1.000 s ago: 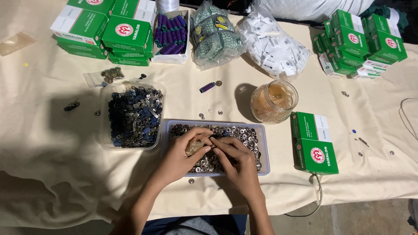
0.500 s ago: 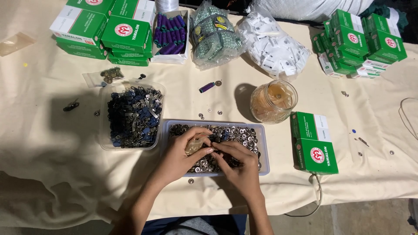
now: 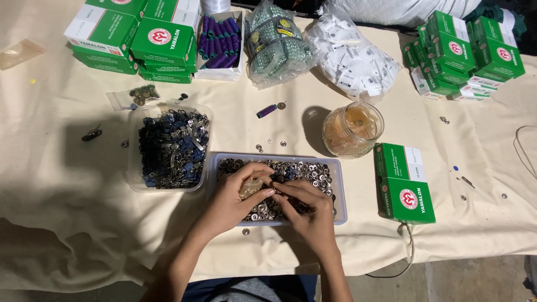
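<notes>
Over the tray (image 3: pixel 337 184) of small metal rings I see both hands meeting — left hand (image 3: pixel 238 196) pinching a small clear bag (image 3: pixel 250 188), right hand (image 3: pixel 305 204) closed narrow on what looks like a ring at the bag's mouth; I judge it mid-fill, and the next move needs a clean drop in. Cream cloth (image 3: pixel 67 212) covers the table — green boxes (image 3: pixel 405 184), a jar (image 3: pixel 352 130), a tub (image 3: pixel 169 146) of dark clips near.

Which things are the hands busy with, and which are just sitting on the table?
In use:
- left hand, holding a small clear bag
- right hand, fingers at the bag
- tray of small metal rings, under both hands

Just lying about:
- tub of dark metal clips
- glass jar
- green boxes
- purple spools
- bag of white tags
</notes>
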